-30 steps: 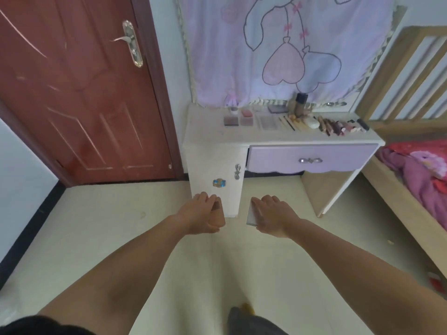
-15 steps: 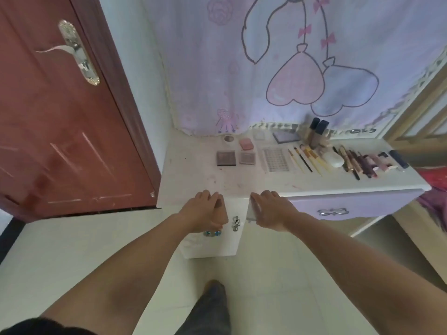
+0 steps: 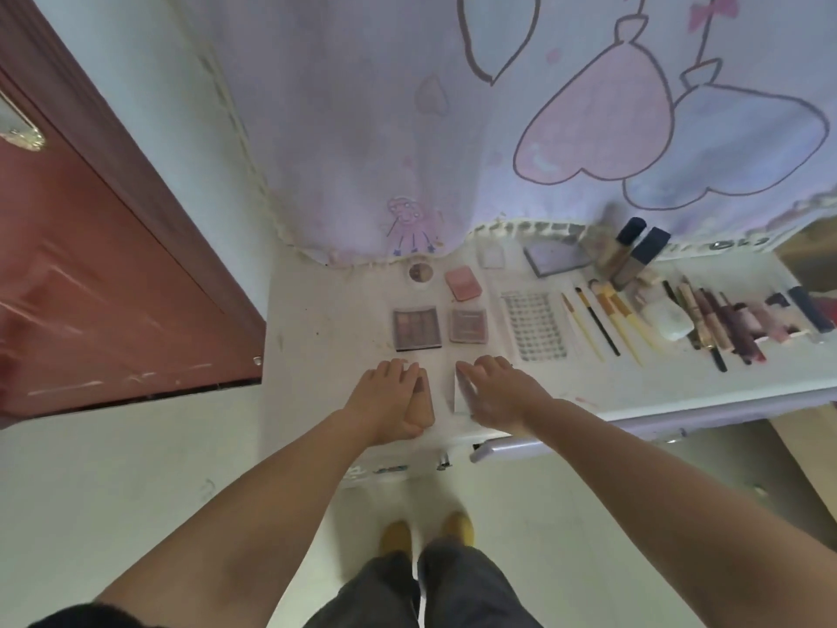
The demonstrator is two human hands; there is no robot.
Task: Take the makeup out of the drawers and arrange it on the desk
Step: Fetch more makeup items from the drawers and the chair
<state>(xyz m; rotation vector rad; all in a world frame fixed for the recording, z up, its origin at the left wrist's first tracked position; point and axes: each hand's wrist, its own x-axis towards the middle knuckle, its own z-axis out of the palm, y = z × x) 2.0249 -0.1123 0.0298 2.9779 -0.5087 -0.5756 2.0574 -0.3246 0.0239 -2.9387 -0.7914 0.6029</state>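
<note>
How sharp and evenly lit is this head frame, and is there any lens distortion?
Head view: soft daylight, no hard shadows or glare; the red-brown wooden door is motion-smeared, the left hand and right hand are slightly soft; wide-angle bending bows the white desk edge and stretches the forearms.

Soft, even daylight, mildly blurred wide-angle view

No hard shadows or glare; faint sheen on the red door (image 3: 90, 274) at left. Motion blur softens the makeup row (image 3: 724, 319) at far right, and straight edges bow toward the frame's borders.
</note>
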